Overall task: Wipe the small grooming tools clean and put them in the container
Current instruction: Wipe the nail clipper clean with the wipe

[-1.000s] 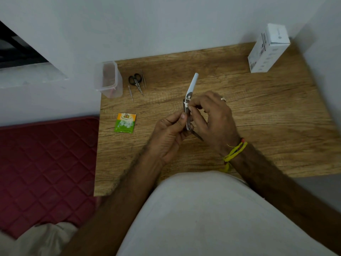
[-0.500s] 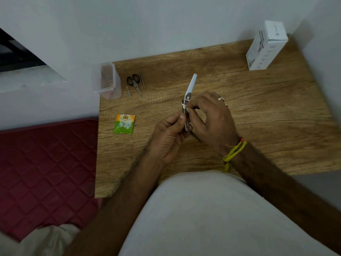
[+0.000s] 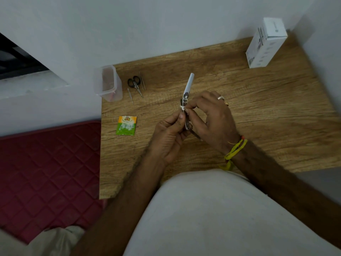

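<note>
Nail clipper (image 3: 186,115) held above table (image 3: 258,108): left hand (image 3: 169,137) pinching its lower body, right hand (image 3: 212,117) rubbing a white wipe (image 3: 183,107) scrap midway. Light, stiff, probably slick metal; best gripped by flat sides. Container (image 3: 108,84) waiting far left.

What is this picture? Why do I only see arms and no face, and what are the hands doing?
The camera sits on a person's head and looks down, so you see only arms and a lap. The left hand grips a metal nail clipper. The right hand pinches a little white wipe against it, to clean it. On the wooden table lie small scissors, two thin metal tools beside them, a green and orange sachet, a clear plastic container and a white box.
</note>
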A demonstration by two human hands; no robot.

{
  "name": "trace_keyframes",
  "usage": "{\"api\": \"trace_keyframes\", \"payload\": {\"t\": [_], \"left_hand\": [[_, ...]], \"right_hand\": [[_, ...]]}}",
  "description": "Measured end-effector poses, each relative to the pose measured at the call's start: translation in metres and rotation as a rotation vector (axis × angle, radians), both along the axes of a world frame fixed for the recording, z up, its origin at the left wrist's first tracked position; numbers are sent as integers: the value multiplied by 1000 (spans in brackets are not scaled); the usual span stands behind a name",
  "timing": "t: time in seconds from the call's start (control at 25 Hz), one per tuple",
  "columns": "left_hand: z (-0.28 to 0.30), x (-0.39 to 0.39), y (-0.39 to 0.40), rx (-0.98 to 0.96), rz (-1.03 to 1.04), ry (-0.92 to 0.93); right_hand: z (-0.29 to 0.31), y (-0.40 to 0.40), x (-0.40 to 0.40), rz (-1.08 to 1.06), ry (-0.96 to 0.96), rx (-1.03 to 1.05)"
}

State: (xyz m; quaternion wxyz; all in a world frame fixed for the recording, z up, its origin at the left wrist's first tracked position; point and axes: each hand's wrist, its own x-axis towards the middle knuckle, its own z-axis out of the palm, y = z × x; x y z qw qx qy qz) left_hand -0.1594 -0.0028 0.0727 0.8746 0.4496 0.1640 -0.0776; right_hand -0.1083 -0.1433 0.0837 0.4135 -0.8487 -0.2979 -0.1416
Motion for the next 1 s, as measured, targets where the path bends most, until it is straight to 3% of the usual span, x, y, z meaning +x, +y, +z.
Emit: {"api": "trace_keyframes", "payload": {"t": [0.48, 0.76, 1.0], "left_hand": [[3, 1, 3, -15, 16, 26], [10, 5, 8, 115, 88, 23], [13, 7, 11, 37, 96, 78]], "right_hand": [[-1, 1, -4, -20, 16, 24], [3, 5, 0, -11, -26, -22], [0, -1, -1, 41, -28, -49]]}}
